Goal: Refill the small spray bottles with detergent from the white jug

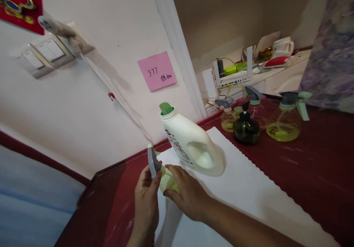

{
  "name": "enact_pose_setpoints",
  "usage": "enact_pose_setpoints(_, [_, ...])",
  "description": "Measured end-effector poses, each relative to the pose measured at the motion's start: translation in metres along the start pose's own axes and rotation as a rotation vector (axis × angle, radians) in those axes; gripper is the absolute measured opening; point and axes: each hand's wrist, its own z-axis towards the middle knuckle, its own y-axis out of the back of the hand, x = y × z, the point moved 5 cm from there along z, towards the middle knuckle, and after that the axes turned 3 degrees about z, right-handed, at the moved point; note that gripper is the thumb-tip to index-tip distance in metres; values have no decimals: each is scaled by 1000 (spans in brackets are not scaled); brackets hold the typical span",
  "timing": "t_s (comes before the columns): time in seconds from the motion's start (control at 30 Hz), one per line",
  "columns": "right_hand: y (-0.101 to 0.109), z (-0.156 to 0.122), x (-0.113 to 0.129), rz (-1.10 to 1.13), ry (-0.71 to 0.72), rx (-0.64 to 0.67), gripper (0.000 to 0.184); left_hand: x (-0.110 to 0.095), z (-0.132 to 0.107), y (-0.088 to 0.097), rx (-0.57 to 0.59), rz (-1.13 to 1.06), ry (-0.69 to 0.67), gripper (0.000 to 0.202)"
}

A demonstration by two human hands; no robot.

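Observation:
Between my hands is a small spray bottle (169, 182) with yellowish-green liquid and a grey trigger head (153, 161). My left hand (148, 193) has its fingers closed around the trigger head near the neck. Wrapped round the bottle's clear body is my right hand (188, 191), which hides part of it. Just behind them a large cream detergent jug (193, 143) stands upright with its cap off and a green spout (166, 108) showing in its mouth. White paper (221, 202) lies under the jug and the hands.
Spray bottles (284, 123) and a dark pump bottle (246, 129) stand on the red tabletop (318, 158) at right. A white router (233, 78) sits in the alcove behind. A pink note (157, 71) and a plug with a cable (63, 31) are on the wall.

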Motion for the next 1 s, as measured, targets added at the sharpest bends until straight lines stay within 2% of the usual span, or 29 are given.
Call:
enact_pose_setpoints(0.23, [0, 0, -1, 5, -11, 2, 67, -3, 0, -1, 30, 37, -58, 41])
enact_pose_setpoints(0.37, [-2, -2, -1, -23, -12, 35, 75, -1, 0, -1, 73, 0, -88, 34])
enact_pose_setpoints(0.47, [6, -3, 6, -46, 44, -93, 69, 1, 1, -1, 94, 15, -101, 33])
enact_pose_setpoints(0.53, [20, -2, 20, -95, 159, -245, 57, 2, 2, -2, 113, 9, -112, 34])
enact_pose_setpoints(0.6, [33, 5, 42, -222, 300, -283, 51, 2, 3, -3, 129, -10, -131, 33])
enact_pose_setpoints(0.67, [41, 20, 64, -419, 417, -151, 58, 1, 3, -4, 136, -33, -144, 33])
enact_pose_setpoints(0.73, [44, 38, 81, -614, 485, 78, 72, 1, 3, -5, 135, -58, -140, 34])
enact_pose_setpoints(0.77, [45, 47, 87, -696, 502, 189, 72, 0, 2, -5, 137, -67, -133, 35])
enact_pose_setpoints(0.87, [47, 68, 98, -854, 534, 405, 52, -3, -1, -6, 153, -87, -112, 34])
enact_pose_setpoints(1.0, [49, 80, 106, -911, 565, 500, 22, -5, -10, -7, 175, -89, -86, 38])
